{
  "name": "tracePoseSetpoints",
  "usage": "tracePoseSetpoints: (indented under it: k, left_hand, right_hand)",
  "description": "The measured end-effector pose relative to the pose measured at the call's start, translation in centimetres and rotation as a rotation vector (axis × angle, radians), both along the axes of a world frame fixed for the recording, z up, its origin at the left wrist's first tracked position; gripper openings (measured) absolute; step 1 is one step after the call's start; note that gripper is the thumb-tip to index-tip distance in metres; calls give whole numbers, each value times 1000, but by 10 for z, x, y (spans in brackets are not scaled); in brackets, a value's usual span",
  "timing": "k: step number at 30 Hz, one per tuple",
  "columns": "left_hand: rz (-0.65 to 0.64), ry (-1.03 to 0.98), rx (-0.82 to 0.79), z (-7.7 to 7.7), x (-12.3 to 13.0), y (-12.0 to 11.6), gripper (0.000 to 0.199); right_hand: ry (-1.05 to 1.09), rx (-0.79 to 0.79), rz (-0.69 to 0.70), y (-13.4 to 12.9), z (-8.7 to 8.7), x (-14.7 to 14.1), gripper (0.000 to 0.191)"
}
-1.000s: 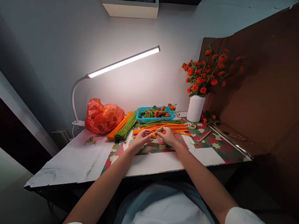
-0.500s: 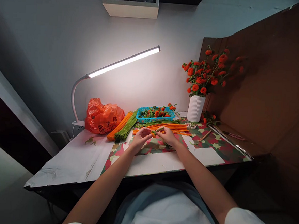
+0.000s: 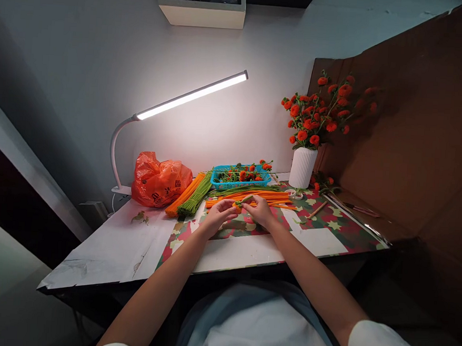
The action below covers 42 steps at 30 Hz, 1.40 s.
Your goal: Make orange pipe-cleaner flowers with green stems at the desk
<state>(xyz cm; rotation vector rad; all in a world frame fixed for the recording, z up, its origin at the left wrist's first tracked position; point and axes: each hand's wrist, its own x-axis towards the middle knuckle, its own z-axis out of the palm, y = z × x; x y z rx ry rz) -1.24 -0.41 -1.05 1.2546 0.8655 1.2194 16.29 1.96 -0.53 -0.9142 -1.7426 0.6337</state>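
Observation:
Between my hands, over the table, is a small orange pipe-cleaner flower [image 3: 237,205] with green at its top. My left hand [image 3: 219,215] pinches its orange part from the left. My right hand [image 3: 260,211] has its fingers closed at the flower's green part, coming from the right; a short green piece shows by its fingertips. Just behind my hands lie loose orange pipe cleaners [image 3: 271,198] and green pipe cleaners [image 3: 229,191]. Farther left are an orange bundle [image 3: 184,195] and a green bundle [image 3: 195,196].
A blue basket [image 3: 230,185] holds orange flowers with green stems. An orange plastic bag [image 3: 161,181] and a lit clamp lamp [image 3: 192,95] stand left. At right are a white ribbed vase [image 3: 302,168] of flowers, tape rolls [image 3: 295,194], a brown stick [image 3: 317,210] and a cardboard wall [image 3: 408,127].
The flower has turned slightly and shows more of its orange and green. My left fingers have shifted a little right and lower around it; my right hand has barely moved.

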Motion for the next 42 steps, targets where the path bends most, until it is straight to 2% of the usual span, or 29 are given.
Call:
tracePoseSetpoints:
  k: [11,18,24,28,32,37,42]
  left_hand:
    - [-1,-3,16,3,0,-2,47]
    - [0,-14,15,-1,-2,2,48]
    - [-7,-66,-96,-1,-2,4,49]
    - [-29,-132,-145,2,-2,4,41]
    - [-16,-170,-138,2,-3,4,35]
    - [-45,-169,-114,2,-3,2,34]
    - [56,-136,-52,5,-3,1,38]
  right_hand:
    - [89,-28,105,2,-3,1,23]
    - [68,-5,105,3,-2,1,24]
    - [53,44,116,-5,4,2,29]
    - [41,38,96,-7,6,2,31]
    - [74,20,20,-5,3,1,34]
    - [46,95,12,-3,1,0,31]
    - [10,158,7,-3,0,0,27]
